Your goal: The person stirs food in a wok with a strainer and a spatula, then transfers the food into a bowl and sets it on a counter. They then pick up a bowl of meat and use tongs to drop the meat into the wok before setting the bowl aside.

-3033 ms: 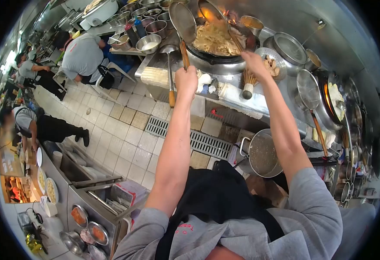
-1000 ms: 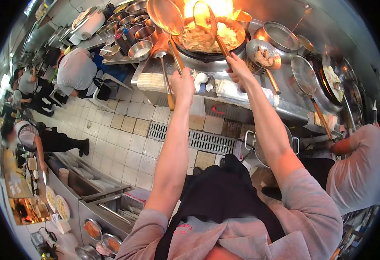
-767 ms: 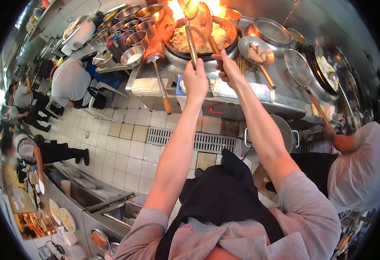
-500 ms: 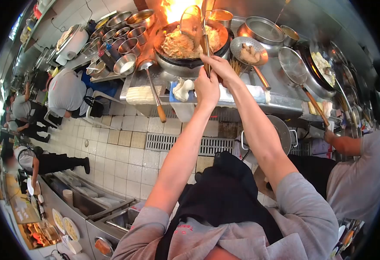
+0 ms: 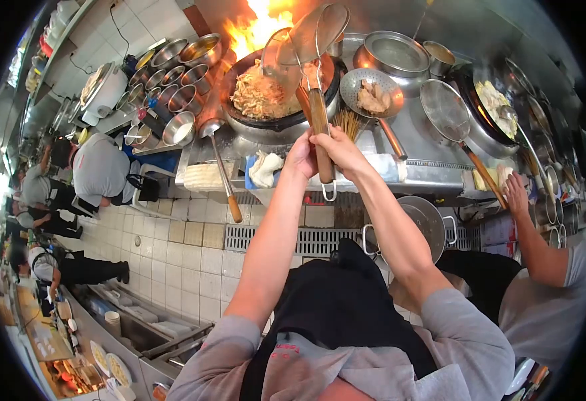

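My left hand (image 5: 299, 158) and my right hand (image 5: 341, 151) are close together in front of the wok, closed around the wooden handles of two wire strainers. The front strainer (image 5: 323, 30) is raised over the wok, with its handle's metal loop hanging below my hands. Behind it, the other strainer (image 5: 280, 59) hangs over the food. Exactly which fingers grip which handle is hidden. In the wok (image 5: 286, 121) lies a heap of browned, strip-like food (image 5: 258, 93). Tall flames (image 5: 259, 30) rise at its back edge.
A ladle (image 5: 224, 172) juts over the counter's front edge, left of a white cloth (image 5: 265, 168). A perforated skimmer (image 5: 353, 90) with fried pieces and another strainer (image 5: 445, 110) lie to the right. Metal bowls (image 5: 196, 79) stand left. A co-worker's hand (image 5: 517, 194) is at far right.
Both hands have drawn back toward me, and the strainers have lifted and tilted, showing more of the wok's food. The co-worker's hand at right has risen and opened off the strainer handle.
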{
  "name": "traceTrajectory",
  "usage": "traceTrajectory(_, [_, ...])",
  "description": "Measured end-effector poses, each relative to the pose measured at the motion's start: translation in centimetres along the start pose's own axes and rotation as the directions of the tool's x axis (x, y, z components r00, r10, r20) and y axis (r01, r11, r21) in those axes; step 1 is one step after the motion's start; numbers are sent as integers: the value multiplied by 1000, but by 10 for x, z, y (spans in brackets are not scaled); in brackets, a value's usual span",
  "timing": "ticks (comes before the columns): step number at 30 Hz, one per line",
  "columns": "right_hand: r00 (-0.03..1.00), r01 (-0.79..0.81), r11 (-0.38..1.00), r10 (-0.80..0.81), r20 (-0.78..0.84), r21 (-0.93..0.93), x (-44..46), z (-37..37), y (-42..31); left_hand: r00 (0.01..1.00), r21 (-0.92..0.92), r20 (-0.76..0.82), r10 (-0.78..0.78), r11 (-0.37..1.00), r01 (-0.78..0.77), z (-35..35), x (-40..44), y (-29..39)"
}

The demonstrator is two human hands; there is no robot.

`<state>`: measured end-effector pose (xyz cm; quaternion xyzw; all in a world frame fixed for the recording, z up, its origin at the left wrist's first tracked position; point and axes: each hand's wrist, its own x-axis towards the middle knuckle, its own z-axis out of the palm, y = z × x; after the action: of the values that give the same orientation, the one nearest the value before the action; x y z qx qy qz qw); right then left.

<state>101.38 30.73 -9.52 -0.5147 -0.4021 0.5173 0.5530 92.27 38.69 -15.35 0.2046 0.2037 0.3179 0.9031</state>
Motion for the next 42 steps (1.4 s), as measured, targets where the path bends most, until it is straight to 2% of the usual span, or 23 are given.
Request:
traceTrajectory(2, [1000, -13, 1000, 12, -23, -21, -7, -18, -8, 993, -67, -111, 33, 997, -40, 21, -5, 3])
traceTrajectory(3, [996, -92, 994, 91, 19, 56, -18, -28, -24, 1000, -121, -6, -13, 993, 12, 12, -2, 5])
traceTrajectory(4, [999, -29, 997, 28, 17, 67, -20, -41, -22, 993, -169, 103, -50, 983, 68, 3, 2, 7])
traceTrajectory(5, [997, -74, 993, 75, -5, 87, -34, -44, -39, 996, -68, -86, -22, 998, 16, 44, -15, 8])
traceTrajectory(8, [994, -111, 991, 112, -8, 74, -60, -62, -65, 991, -214, -77, -110, 973, 91, 28, 3, 19])
traceTrajectory(9, [994, -112, 992, 112, -1, 60, -65, -67, -64, 971, -248, -217, -97, 968, 42, 40, 1, 19])
traceTrajectory(12, [993, -64, 997, 69, -101, 46, -72, -71, -71, 997, -341, -68, -48, 940, 22, 46, -12, 28])
traceTrajectory(13, [988, -59, 998, 56, -144, -20, -72, -72, -73, 996, -450, 23, -92, 888, 92, 43, -16, 33])
traceTrajectory(16, [971, 141, 980, -165, -176, -141, -60, -73, -84, 984, -554, 154, -89, 817, 161, 59, -38, 51])
traceTrajectory(17, [972, 100, 990, -119, -201, -102, -56, -71, -93, 984, -564, 153, -95, 809, 166, 65, -45, 55])
traceTrajectory(18, [971, 110, 962, -50, -232, 252, -48, -65, -92, 987, -526, 131, -94, 837, 150, 70, -51, 59])
traceTrajectory(20, [997, -76, 848, 49, 66, 525, -45, -77, -69, 992, -443, 98, -82, 889, 117, 78, -59, 69])
traceTrajectory(21, [994, -111, 850, 87, 69, 514, -46, -74, -55, 992, -353, 99, -80, 929, 110, 72, -59, 74])
traceTrajectory(22, [994, -98, 879, 107, 7, 466, -47, -73, -41, 1000, -147, -13, -11, 989, 9, 75, -66, 78])
traceTrajectory(24, [973, -106, 966, 149, -173, 237, -45, -76, -18, 964, 301, -194, 183, 946, -120, 82, -89, 79])
traceTrajectory(27, [966, -76, 997, 67, -250, -24, -40, -66, 3, 933, 495, -202, 297, 853, -165, 54, -90, 97])
traceTrajectory(30, [948, -124, 935, 211, -239, 333, -42, -42, -20, 904, 681, -237, 356, 724, -107, 23, -96, 125])
traceTrajectory(31, [978, -195, 825, 206, 40, 531, -37, -58, -8, 891, 729, -244, 382, 678, -91, 15, -101, 132])
traceTrajectory(34, [977, -204, 921, 215, 3, 332, -22, -63, -14, 815, 866, -241, 526, 496, -64, -1, -116, 156])
traceTrajectory(37, [979, 21, 997, -35, -201, -73, 16, -52, -12, 720, 974, -214, 660, 198, 108, -24, -118, 182])
traceTrajectory(40, [914, 137, 908, -270, -304, -396, 83, -60, 13, 698, 959, -198, 688, -11, 283, -34, -114, 192])
traceTrajectory(41, [920, 93, 922, -224, -321, -377, 95, -58, 12, 692, 940, -203, 692, -61, 337, -36, -111, 194])
traceTrajectory(42, [924, 49, 933, -178, -338, -357, 107, -55, 10, 699, 939, -238, 674, -25, 344, -39, -106, 192])
